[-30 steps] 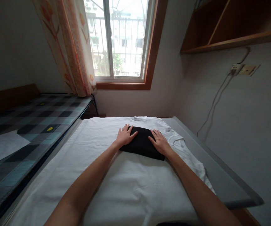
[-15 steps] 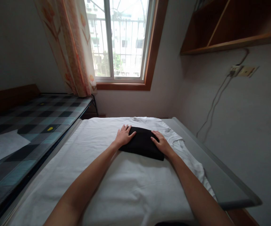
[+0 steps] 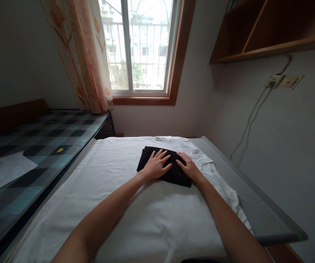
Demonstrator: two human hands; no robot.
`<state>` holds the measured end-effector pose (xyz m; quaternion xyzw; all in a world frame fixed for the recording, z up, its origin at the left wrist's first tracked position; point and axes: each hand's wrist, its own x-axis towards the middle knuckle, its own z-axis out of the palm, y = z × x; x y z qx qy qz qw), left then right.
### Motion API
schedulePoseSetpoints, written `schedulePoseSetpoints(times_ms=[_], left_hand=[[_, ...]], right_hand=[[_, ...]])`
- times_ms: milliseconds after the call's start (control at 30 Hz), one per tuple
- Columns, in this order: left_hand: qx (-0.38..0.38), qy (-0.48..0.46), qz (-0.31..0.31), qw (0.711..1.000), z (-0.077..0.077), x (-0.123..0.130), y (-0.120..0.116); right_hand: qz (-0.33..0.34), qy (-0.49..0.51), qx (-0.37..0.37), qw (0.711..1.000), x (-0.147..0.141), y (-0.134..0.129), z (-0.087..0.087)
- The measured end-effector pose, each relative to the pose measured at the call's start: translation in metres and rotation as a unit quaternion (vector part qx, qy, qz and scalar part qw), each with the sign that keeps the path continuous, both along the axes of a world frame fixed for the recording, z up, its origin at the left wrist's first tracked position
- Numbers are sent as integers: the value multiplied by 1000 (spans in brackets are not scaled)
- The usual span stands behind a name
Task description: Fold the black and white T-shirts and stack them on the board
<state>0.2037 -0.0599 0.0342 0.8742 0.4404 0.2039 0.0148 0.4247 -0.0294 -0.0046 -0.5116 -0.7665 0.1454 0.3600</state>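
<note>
A folded black cloth (image 3: 174, 171) lies flat on a white garment (image 3: 113, 160) that looks like a T-shirt spread out over the table. My left hand (image 3: 157, 164) rests on the middle of the black cloth, fingers spread and palm down. On the cloth's right end lies my right hand (image 3: 187, 166), its fingers stretched out and flat. Neither hand grips anything. The two hands are a short gap apart, and parts of the cloth under them are hidden.
The grey table (image 3: 256, 204) shows on the right beside the wall. To the left stands a bed with a checked mattress (image 3: 59, 135) and a paper sheet (image 3: 6, 171). A wooden shelf (image 3: 272, 47) hangs above a socket (image 3: 276, 81) with a dangling cord.
My left hand has slid right from the cloth's left end to its middle, uncovering that end. My right hand stays about where it was on the cloth.
</note>
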Motion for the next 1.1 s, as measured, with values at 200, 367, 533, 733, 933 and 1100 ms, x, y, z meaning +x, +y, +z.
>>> schedulePoseSetpoints(times_ms=[200, 367, 533, 733, 933, 1100], left_hand=[[4, 15, 5, 1000, 5, -1, -3], [55, 39, -108, 992, 14, 5, -17], [69, 61, -135, 987, 11, 8, -22], [76, 69, -136, 985, 4, 7, -17], [135, 87, -188, 969, 8, 9, -19], [219, 125, -253, 934, 11, 16, -26]], right_hand=[[3, 0, 2, 1000, -1, -1, 2], [-2, 16, 6, 1000, 0, -2, 3], [-17, 48, 19, 999, -4, -5, 6], [-131, 108, 50, 984, 1, -2, 6], [-190, 155, 44, 969, 10, 1, 3], [-194, 158, 51, 967, 8, 0, 6]])
